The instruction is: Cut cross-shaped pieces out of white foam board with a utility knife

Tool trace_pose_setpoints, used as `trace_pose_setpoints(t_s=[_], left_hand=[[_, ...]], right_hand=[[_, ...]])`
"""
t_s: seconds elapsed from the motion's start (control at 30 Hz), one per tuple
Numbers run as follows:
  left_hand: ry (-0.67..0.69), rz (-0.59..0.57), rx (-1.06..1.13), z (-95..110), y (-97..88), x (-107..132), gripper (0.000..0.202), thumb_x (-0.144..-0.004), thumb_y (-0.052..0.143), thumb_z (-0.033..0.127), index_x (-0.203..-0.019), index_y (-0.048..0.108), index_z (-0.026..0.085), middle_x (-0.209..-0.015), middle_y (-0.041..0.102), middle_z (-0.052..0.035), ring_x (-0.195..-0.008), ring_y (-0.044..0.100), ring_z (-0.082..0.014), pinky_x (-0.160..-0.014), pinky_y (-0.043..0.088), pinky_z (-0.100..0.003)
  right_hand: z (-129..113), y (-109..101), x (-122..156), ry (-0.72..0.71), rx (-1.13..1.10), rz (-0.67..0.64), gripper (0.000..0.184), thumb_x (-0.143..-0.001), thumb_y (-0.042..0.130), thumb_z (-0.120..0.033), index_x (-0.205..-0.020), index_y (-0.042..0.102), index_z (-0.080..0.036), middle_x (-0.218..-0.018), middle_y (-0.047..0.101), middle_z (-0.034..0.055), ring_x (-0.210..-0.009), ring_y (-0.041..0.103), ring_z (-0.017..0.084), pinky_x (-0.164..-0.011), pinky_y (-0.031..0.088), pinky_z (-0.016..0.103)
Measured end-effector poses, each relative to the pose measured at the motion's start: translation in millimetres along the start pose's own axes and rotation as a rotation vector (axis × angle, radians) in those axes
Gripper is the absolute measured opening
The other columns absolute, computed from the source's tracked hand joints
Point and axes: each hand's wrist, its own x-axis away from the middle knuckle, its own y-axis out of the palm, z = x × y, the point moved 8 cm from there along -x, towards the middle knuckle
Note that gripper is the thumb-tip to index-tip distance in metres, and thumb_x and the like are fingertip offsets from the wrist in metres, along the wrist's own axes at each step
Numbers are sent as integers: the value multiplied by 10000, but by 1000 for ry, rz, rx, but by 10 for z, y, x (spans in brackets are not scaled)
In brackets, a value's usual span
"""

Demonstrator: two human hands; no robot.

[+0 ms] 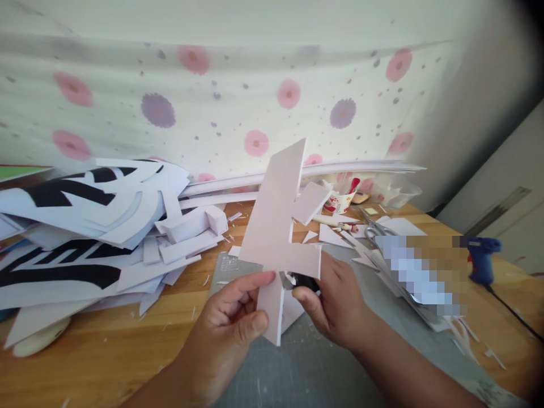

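A white foam board cutout (272, 209), shaped with angular side arms, stands tilted upright in front of me. My left hand (238, 317) pinches its lower stem between thumb and fingers. Close to the inner corner under the right arm of the cutout, my right hand (335, 300) grips a black-handled utility knife (304, 281). The knife's metal tip lies beside the stem; whether it touches the board I cannot tell. Part of the right fingers is hidden behind the cutout. Below both hands lies a grey cutting mat (255, 362).
Piled white sheets with black shapes (76, 198) cover the left of the wooden table (127, 351). White scraps (335, 233), scissors (376, 226) and a paper cup (341, 201) sit behind the mat. A blue glue gun (482, 258) with its cord stands at right.
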Motion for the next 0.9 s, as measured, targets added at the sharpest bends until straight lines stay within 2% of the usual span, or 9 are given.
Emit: trace_pose_setpoints(t_s=[0.2, 0.33, 0.37, 0.5, 0.57, 0.73, 0.9], left_hand=[[44, 25, -47, 29, -55, -41, 319, -736, 862, 363, -1046, 788, 374, -921, 774, -2, -845, 689, -136, -760, 552, -202], [102, 87, -230, 55, -211, -60, 337, -759, 837, 403, -1089, 774, 380, -899, 755, -5, -790, 651, -123, -717, 525, -182], [120, 96, -290, 73, -233, -60, 336, -770, 826, 409, -1100, 770, 380, -891, 751, -7, -783, 646, -125, -711, 520, -185], [235, 131, -520, 217, -221, -43, 301, -804, 792, 368, -1104, 771, 379, -835, 750, -4, -726, 642, -127, -677, 512, -188], [316, 154, -627, 313, -180, -30, 295, -803, 783, 305, -1090, 776, 372, -815, 753, 5, -688, 640, -117, -645, 506, -173], [521, 158, -869, 448, -79, 2, 342, -813, 734, 181, -1116, 760, 336, -845, 764, 30, -642, 640, -91, -604, 502, -139], [661, 122, -1085, 483, -45, 22, 365, -860, 677, 139, -1180, 699, 315, -955, 774, 44, -717, 679, -82, -635, 505, -124]], right_hand=[[-23, 8, 12, -2, -102, 2, 388, -1052, 336, -458, -1081, 587, -164, -799, 691, 90, -698, 643, 201, -610, 484, 307], [-35, -9, 7, -7, -274, 37, 468, -972, 474, -610, -1107, 590, -177, -739, 642, 36, -612, 594, 152, -536, 450, 250], [-15, 0, 9, 15, -292, 44, 453, -951, 523, -608, -1083, 600, -182, -721, 627, 22, -593, 579, 141, -521, 438, 239], [141, 77, 58, 193, -343, 84, 170, -941, 633, -366, -924, 641, -198, -668, 596, -12, -577, 553, 118, -536, 421, 223], [237, 134, 116, 302, -441, 104, 112, -902, 680, -312, -901, 654, -203, -678, 603, -19, -584, 553, 115, -546, 423, 222], [433, 276, 248, 480, -760, 150, 210, -774, 807, -329, -925, 703, -225, -685, 597, -41, -569, 518, 106, -533, 399, 223], [758, 398, 385, 845, -1032, 304, 307, -725, 810, -461, -849, 720, -195, -632, 630, -19, -494, 508, 106, -497, 381, 236]])
